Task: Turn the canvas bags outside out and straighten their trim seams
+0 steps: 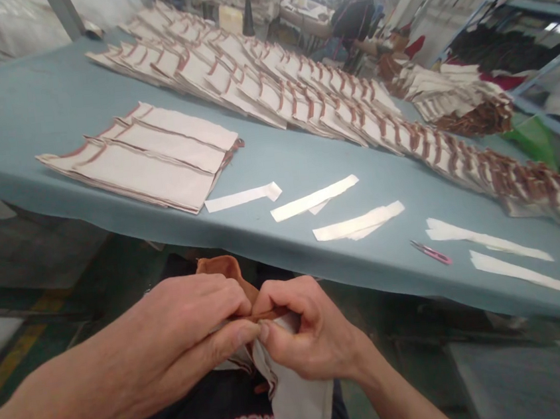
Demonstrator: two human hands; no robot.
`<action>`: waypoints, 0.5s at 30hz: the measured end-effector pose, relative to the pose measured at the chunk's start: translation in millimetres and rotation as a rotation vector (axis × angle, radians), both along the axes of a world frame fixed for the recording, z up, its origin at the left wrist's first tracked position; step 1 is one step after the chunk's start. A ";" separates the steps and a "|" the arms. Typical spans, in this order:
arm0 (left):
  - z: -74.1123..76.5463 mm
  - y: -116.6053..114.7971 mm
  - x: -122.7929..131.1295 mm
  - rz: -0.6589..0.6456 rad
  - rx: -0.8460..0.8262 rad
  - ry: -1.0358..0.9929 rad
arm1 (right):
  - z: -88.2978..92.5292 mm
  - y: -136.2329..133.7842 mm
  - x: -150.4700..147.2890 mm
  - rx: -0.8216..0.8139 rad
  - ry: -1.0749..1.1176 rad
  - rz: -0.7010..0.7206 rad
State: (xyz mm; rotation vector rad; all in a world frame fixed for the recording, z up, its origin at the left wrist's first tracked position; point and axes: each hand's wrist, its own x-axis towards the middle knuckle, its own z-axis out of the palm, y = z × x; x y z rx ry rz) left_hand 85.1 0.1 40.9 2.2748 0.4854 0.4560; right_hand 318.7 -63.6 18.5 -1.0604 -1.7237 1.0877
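Observation:
My left hand (204,321) and my right hand (305,327) are close together in front of my lap. Both pinch the brown-edged seam of a cream and brown fabric piece (299,394), thumbs nearly touching. Its cream part hangs down below my right hand, and a brown flap (221,267) rises behind the fingers. Part of the seam is hidden under my fingers. Beyond my hands, on the blue-covered table (172,231), lies a small stack of flat cream fabric pieces (154,159) with brown edging.
Several white strips (313,198) lie along the table's near side, with pink-handled thread snips (432,252) among them. Long overlapping rows of cream and brown pieces (298,101) cover the far side. A person (354,18) sits in the background near shelves (533,43).

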 end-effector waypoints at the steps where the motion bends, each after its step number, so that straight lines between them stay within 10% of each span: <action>1: -1.9 0.2 3.9 0.017 0.024 -0.016 | 0.5 -0.4 0.5 0.025 -0.030 -0.010; 11: -11.6 -3.8 21.3 0.055 -0.258 -0.006 | 7.3 -8.6 17.9 0.227 -0.253 -0.065; 15: -16.1 -3.0 19.3 0.071 -0.133 0.026 | 8.3 -3.1 37.5 0.042 -0.198 -0.048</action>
